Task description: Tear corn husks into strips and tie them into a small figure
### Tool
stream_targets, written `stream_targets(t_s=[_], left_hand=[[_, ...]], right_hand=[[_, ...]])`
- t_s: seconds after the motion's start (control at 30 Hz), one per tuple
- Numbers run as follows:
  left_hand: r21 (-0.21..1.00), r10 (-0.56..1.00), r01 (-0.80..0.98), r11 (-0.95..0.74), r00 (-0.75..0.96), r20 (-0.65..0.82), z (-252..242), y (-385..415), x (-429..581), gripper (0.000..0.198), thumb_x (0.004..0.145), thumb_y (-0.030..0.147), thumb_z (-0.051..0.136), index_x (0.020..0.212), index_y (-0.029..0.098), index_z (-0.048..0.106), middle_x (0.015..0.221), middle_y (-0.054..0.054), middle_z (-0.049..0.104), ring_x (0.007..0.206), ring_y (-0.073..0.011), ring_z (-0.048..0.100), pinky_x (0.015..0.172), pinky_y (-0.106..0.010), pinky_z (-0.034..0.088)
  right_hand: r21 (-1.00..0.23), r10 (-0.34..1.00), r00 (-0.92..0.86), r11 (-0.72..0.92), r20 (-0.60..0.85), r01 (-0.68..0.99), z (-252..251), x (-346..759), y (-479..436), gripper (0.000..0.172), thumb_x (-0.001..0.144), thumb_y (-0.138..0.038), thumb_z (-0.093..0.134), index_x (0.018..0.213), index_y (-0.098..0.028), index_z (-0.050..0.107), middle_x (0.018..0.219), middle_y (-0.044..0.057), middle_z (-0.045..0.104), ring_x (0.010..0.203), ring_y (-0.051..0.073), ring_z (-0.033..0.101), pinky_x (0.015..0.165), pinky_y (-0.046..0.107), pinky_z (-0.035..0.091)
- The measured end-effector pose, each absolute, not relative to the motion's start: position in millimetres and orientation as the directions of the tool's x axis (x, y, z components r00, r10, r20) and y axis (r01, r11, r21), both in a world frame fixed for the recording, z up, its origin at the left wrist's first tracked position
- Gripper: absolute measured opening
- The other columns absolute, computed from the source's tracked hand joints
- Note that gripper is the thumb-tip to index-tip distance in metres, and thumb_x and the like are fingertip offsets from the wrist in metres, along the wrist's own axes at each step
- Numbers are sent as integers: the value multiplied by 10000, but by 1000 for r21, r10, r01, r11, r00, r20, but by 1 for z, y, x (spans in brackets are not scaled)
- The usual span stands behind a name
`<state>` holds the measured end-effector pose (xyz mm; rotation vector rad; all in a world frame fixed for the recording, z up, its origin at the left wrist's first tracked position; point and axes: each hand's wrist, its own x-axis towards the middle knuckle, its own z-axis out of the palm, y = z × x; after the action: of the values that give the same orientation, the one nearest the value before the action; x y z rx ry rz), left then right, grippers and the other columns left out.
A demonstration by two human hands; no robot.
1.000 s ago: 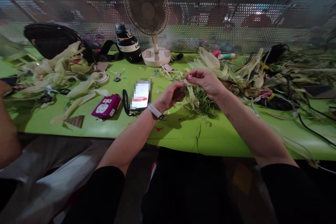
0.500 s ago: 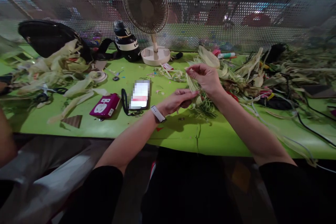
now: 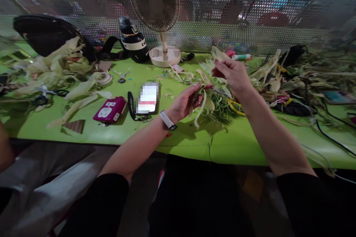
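My left hand [image 3: 185,102] is closed around a small bundle of pale corn husk strips [image 3: 202,103], which droop below my fingers over the green table [image 3: 183,139]. A white watch [image 3: 167,120] sits on that wrist. My right hand [image 3: 233,75] is raised a little higher and farther back, fingers pinched on a thin husk strip whose end I can barely make out. Beneath both hands lies a tangle of thin green strands [image 3: 220,105] with a yellow piece [image 3: 235,105] beside it.
A phone [image 3: 147,99] and a magenta power adapter [image 3: 109,109] lie left of my hands. A desk fan [image 3: 158,11], a bottle [image 3: 132,40] and a black bag [image 3: 47,37] stand at the back. Husk piles [image 3: 62,70] and scissors [image 3: 47,94] fill the left; husks and cables [image 3: 328,118] the right.
My right hand has lifted up and back to the right, away from my left. My left hand has turned and now holds the husk bundle alone, strips hanging down.
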<state>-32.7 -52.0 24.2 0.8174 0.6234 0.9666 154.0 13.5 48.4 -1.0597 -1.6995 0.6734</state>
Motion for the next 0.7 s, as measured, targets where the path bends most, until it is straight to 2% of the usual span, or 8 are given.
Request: stream_targets(t_s=[0.1,0.17,0.23,0.37,0.47,0.57,0.7], left_hand=[[776,941,-577,254,335,-59,26,-47,-33,217,955,316,603,1020,161,740,618,21,597,515,-47,544,475,-148,394],[761,955,-613,212,294,-29,27,-46,-33,193,950,286,601,1046,173,725,627,22,609,534,-55,567,503,-156,417],[761,961,-621,189,278,-11,28,-45,-33,189,949,284,591,1039,177,719,610,25,606,521,-62,561,507,-167,418],[775,965,-608,172,263,-7,29,-44,-34,245,956,361,574,924,162,714,562,25,583,472,-68,530,456,-184,366],[805,977,-581,121,211,6,29,-46,-34,265,896,407,677,817,155,698,528,49,553,385,-34,423,390,-183,270],[824,990,-564,48,138,36,28,-47,-33,223,807,342,787,766,149,683,591,55,615,342,7,345,355,-180,194],[831,994,-556,-14,79,69,28,-47,-33,205,849,364,752,813,170,697,582,56,616,348,-9,405,335,-183,205]], right_hand=[[-794,903,-308,415,300,444,66,149,-12,624,892,-746,494,755,-164,669,818,65,687,786,159,639,674,347,486],[-758,894,-394,405,213,511,72,141,-25,597,861,-737,578,719,-164,670,745,41,645,729,149,591,645,324,450],[-723,878,-440,428,189,542,74,135,-32,548,813,-707,675,717,-168,681,735,32,630,710,147,549,642,321,421],[-832,834,-533,394,144,391,74,137,-29,472,750,-651,761,765,-186,681,784,31,653,753,157,553,694,321,433],[-893,840,-525,334,137,302,75,142,-26,442,712,-601,813,763,-194,650,762,14,629,763,156,550,718,320,442],[-906,850,-506,320,146,277,73,139,-29,416,753,-574,798,796,-191,643,784,20,622,773,154,538,715,311,437],[-913,878,-424,340,222,224,63,125,-31,443,818,-622,719,811,-198,591,812,24,602,748,141,507,671,294,422]])
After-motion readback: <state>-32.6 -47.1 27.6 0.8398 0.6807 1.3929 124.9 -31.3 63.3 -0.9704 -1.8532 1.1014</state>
